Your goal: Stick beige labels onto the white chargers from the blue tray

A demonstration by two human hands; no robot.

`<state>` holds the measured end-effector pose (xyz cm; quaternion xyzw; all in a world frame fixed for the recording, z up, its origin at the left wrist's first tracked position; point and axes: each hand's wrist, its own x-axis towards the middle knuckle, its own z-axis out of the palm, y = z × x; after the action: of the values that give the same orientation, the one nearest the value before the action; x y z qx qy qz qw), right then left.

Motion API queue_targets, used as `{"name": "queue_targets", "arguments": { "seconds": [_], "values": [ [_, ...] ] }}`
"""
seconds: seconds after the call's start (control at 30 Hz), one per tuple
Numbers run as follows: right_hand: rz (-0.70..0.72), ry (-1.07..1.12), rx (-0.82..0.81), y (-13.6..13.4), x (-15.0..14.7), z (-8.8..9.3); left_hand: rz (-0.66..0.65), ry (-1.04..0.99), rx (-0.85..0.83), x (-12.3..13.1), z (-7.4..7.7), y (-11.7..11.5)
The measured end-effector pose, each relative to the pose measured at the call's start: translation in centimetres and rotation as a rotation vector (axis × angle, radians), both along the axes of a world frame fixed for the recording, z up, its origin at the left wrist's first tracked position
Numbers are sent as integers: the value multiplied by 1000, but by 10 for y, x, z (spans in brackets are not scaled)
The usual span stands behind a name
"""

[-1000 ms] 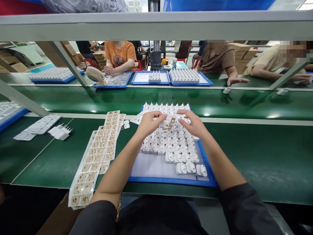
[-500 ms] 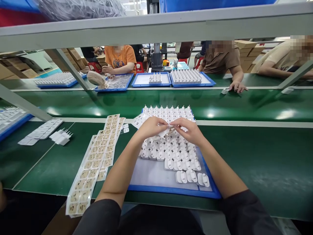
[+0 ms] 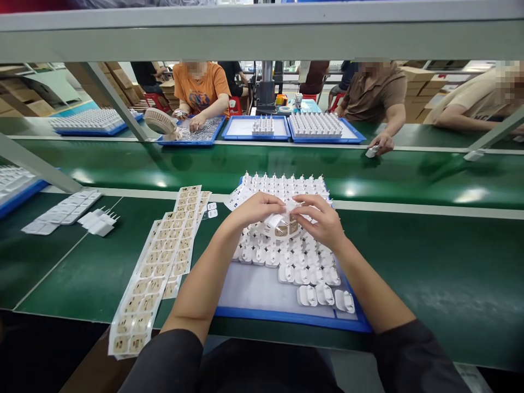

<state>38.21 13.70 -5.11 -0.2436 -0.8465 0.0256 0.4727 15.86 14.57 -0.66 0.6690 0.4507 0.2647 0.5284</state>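
Left grip (image 3: pixel 258 210): narrow, held a tan-patched sheet (image 3: pixel 281 230)
Right grip (image 3: pixel 321 219): pinched the same sheet
Plugs (image 3: pixel 301 274): lay centre, white, rounded
Sticker strips (image 3: pixel 158 262): bore illegible print

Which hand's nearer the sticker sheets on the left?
Left. The left hand is over the tray, to the right of the sheets; the right hand is also over the tray, farther right of them.
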Motion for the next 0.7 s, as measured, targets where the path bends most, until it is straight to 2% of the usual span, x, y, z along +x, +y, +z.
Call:
{"name": "queue_targets", "arguments": {
  "seconds": [0.17, 0.3, 0.43, 0.57, 0.7],
  "values": [
    [21, -112, 121, 3, 7, 9, 20, 7, -3, 3, -10, 6],
    [62, -196, 113, 3, 14, 17, 0, 21, -13, 4, -15, 10],
    [56, -168, 95, 3, 12, 18, -12, 12, 2, 2, -12, 8],
    [10, -122, 63, 2, 6, 14, -69, 48, 13, 2, -7, 3],
    [-103, -86, 5, -1, 3, 11, -18, 54, 52, 5, -6, 0]
  ]
}}
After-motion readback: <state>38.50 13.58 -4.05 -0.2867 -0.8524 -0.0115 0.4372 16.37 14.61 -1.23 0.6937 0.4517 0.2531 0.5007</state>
